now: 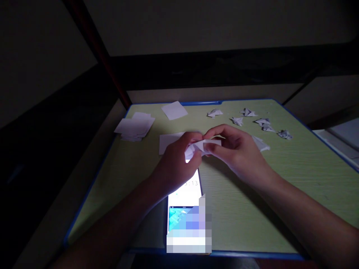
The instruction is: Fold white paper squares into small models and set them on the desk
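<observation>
Both hands meet over the middle of the table, pinching one small piece of folded white paper (pixel 212 142). My left hand (pixel 179 157) grips its left side between thumb and fingers. On the right side, my right hand (pixel 238 149) presses it with the thumb in front and the fingers behind. The fingers partly hide the folds. Under my left hand lies a phone (pixel 183 198) with a lit screen, its lower part blurred out. Behind my left hand a flat white sheet (pixel 168 143) rests on the table.
The light green table (pixel 112 209) has a blue edge. Stacked white sheets (pixel 136 127) lie at the left, and a single square sheet (pixel 174 110) at the back. Several small folded paper figures (pixel 248 112) are spread at the back right. Another folded paper (pixel 260 144) lies beyond my right hand.
</observation>
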Demonstrator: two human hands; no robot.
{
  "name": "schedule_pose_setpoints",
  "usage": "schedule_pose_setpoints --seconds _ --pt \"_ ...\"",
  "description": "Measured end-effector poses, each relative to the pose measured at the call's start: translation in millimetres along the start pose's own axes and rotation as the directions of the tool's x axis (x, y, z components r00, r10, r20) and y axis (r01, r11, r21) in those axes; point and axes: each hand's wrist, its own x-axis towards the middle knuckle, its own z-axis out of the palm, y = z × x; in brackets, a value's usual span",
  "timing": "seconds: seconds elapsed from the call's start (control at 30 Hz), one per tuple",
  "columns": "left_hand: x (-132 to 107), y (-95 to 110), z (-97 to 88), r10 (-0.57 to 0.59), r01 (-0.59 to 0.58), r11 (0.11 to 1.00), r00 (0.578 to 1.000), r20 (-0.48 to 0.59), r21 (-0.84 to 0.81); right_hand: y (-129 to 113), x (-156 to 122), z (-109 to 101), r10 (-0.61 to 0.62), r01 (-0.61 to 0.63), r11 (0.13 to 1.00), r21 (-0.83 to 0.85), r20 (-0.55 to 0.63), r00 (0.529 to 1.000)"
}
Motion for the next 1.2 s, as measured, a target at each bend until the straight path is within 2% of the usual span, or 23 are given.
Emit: schedule_pose_setpoints --seconds 0.13,0.3,0.37,0.43,0.53,0.6,0.7,0.8,0.9,1.03,1.2 --pt "0.4 1.2 -1.2 -0.055 0.055 0.997 0.998 -0.017 0.046 0.4 -2.8 3.8 -0.067 0.067 0.998 -0.011 -0.027 0.997" --pt "1.8 3.2 -4.2 -0.056 0.063 0.99 0.997 -0.055 0.123 2.3 -9.2 6.5 -0.211 0.197 0.961 -0.196 -0.053 0.976" --pt "2.0 2.5 -4.9 -0.036 0.045 0.989 0.997 -0.063 0.139 2.4 -10.9 7.4 -0.25 0.235 0.946 -0.222 -0.042 0.967" --pt "2.0 1.3 -5.2 -0.022 0.032 0.993 0.996 -0.082 0.111 1.7 -11.6 8.7 -0.281 0.271 0.948 -0.168 -0.04 0.959" --pt "2.3 0.0 -5.2 -0.06 0.064 0.998 0.985 -0.161 0.015 0.7 -10.3 11.2 -0.29 0.291 0.957 -0.005 -0.086 0.953" --pt "2.7 -0.2 -5.1 -0.082 0.077 0.996 0.975 -0.208 -0.035 1.5 -8.5 12.7 -0.242 0.253 0.964 0.083 -0.123 0.963" --pt "2.9 0.2 -4.3 -0.085 0.068 0.994 0.972 -0.22 -0.086 5.5 -5.9 13.3 -0.148 0.165 0.978 0.126 -0.134 0.98" --pt "1.7 0.0 -2.6 -0.076 0.057 0.993 0.979 -0.187 -0.102 8.9 -4.7 11.6 -0.098 0.104 0.993 0.054 -0.109 0.989" --pt "-0.6 -1.2 -1.8 -0.049 0.028 0.992 0.984 -0.174 -0.121 9.1 -4.5 8.4 -0.115 0.108 0.993 -0.057 -0.148 0.982" --pt "-1.5 -1.1 -3.7 -0.019 0.0 0.995 0.983 -0.184 -0.103 8.7 -5.1 5.8 -0.204 0.172 0.972 -0.16 -0.208 0.957" --pt "3.6 4.8 -7.0 -0.088 0.045 0.977 0.975 -0.206 -0.207 10.0 -6.9 6.0 -0.384 0.347 0.908 -0.235 -0.138 0.913"
